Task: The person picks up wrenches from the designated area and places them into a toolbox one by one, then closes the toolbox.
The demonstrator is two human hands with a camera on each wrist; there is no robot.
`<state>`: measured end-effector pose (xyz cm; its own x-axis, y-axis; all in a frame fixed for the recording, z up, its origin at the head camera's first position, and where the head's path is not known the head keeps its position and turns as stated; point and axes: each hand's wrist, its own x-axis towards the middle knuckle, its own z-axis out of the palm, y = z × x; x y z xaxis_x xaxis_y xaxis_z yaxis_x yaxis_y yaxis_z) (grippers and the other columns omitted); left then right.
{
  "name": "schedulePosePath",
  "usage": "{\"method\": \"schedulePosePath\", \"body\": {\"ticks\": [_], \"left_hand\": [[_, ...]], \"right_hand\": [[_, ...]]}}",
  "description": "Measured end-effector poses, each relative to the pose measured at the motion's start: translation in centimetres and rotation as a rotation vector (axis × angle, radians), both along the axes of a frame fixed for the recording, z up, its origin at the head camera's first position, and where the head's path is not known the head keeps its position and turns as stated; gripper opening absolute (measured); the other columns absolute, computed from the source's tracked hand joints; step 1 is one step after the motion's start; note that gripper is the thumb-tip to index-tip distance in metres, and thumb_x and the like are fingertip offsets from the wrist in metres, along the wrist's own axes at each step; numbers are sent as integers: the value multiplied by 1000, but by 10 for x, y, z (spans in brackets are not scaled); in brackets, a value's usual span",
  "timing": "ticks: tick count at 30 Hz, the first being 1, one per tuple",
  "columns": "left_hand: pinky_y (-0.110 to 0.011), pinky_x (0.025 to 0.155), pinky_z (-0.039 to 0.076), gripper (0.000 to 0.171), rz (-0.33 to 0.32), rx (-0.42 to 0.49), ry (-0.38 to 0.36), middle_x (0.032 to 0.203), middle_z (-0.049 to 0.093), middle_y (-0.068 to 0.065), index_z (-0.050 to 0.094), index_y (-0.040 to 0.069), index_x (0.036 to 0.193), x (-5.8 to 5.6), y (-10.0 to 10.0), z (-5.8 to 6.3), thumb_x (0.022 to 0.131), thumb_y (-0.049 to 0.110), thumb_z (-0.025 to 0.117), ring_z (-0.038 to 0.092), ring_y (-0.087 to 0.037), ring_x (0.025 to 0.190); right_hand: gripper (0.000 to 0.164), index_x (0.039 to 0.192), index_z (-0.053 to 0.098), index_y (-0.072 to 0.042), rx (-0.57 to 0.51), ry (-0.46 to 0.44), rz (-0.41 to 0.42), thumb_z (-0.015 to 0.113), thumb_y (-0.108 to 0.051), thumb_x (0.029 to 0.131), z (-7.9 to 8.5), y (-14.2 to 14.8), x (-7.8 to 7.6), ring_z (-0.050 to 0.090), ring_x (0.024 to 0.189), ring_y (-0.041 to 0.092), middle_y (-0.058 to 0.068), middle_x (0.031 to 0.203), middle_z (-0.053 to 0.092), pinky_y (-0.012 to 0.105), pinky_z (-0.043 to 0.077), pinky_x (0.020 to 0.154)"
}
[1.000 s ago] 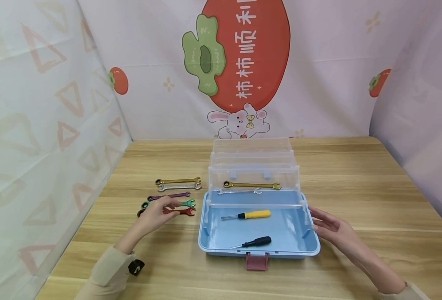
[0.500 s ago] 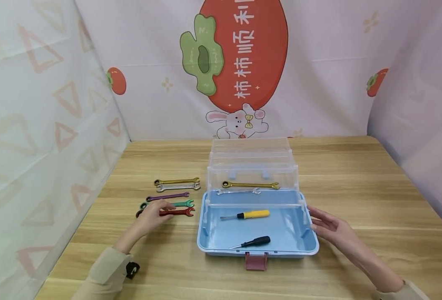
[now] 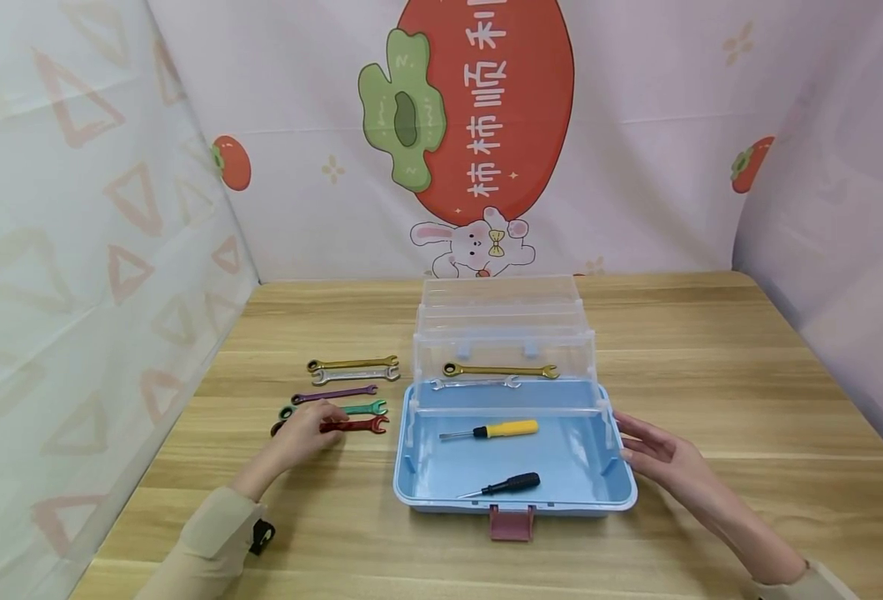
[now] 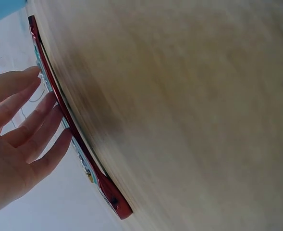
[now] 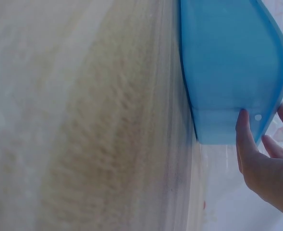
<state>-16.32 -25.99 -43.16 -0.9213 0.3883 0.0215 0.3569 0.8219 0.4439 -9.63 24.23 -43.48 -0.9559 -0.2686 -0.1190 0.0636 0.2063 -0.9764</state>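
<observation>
My left hand [image 3: 308, 432] is over the red wrench [image 3: 366, 425] and the green wrench [image 3: 370, 408] on the table. In the left wrist view its fairly straight fingers reach to the red wrench [image 4: 67, 110], without curling round it. Above these lie a purple wrench [image 3: 340, 393], a silver wrench [image 3: 355, 375] and a gold wrench [image 3: 351, 363]. Over on the right, my right hand [image 3: 670, 458] touches the side of the blue toolbox [image 3: 576, 506]. One finger presses its outer wall [image 5: 232, 62] in the right wrist view; other fingertips are at the rim.
Inside the toolbox lie a yellow screwdriver [image 3: 512, 428] and a black screwdriver [image 3: 520, 482]. Its clear tiered trays [image 3: 505, 321] are raised at the back, with another gold wrench [image 3: 501, 370] and silver wrench [image 3: 479, 383]. A pink latch [image 3: 511, 525] hangs in front.
My left hand has drawn back slightly left and lower over the red and green wrenches. The right hand stays against the toolbox. The whole head view has shifted slightly.
</observation>
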Motion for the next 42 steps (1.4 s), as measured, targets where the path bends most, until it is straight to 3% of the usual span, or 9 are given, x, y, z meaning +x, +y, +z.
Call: {"method": "schedulePosePath", "body": {"ticks": [8, 15, 23, 35, 42], "left_hand": [[-37, 72, 47, 17, 0, -41, 0, 88, 59, -4, 65, 3, 92, -4, 1, -3, 75, 2, 66, 57, -20, 82], [-36, 71, 46, 17, -6, -67, 20, 85, 56, -2, 66, 4, 90, -5, 2, -5, 74, 2, 68, 55, -18, 79], [-33, 67, 45, 14, 2, -79, 7, 81, 53, -2, 65, 5, 87, -7, 4, -4, 74, -1, 66, 52, -16, 74], [-33, 65, 46, 14, -105, -55, -18, 80, 58, -3, 63, 5, 85, -16, 0, -2, 74, -4, 66, 55, -17, 74], [-33, 67, 47, 15, -111, -42, -47, 80, 60, -2, 63, 6, 83, -17, -2, -2, 73, -4, 67, 57, -18, 76]], "right_hand": [[56, 135, 28, 4, -12, 11, 3, 54, -14, 88, 0, -1, 0, 49, 104, -5, -22, 116, 47, 16, 43, 82], [57, 136, 29, 1, 20, -6, -13, 55, -17, 88, 2, -2, 0, 50, 103, -5, -7, 124, 46, 16, 43, 81], [57, 136, 29, 1, -1, -1, -3, 54, -16, 88, 2, -2, 1, 49, 104, -5, -17, 119, 47, 15, 42, 82], [57, 136, 29, 1, -3, -10, -13, 54, -16, 88, 2, -2, 1, 50, 104, -5, -18, 118, 48, 15, 42, 82], [57, 136, 29, 1, 6, -6, -12, 55, -17, 88, 1, -2, 1, 50, 104, -5, -14, 120, 47, 16, 42, 82]]}}
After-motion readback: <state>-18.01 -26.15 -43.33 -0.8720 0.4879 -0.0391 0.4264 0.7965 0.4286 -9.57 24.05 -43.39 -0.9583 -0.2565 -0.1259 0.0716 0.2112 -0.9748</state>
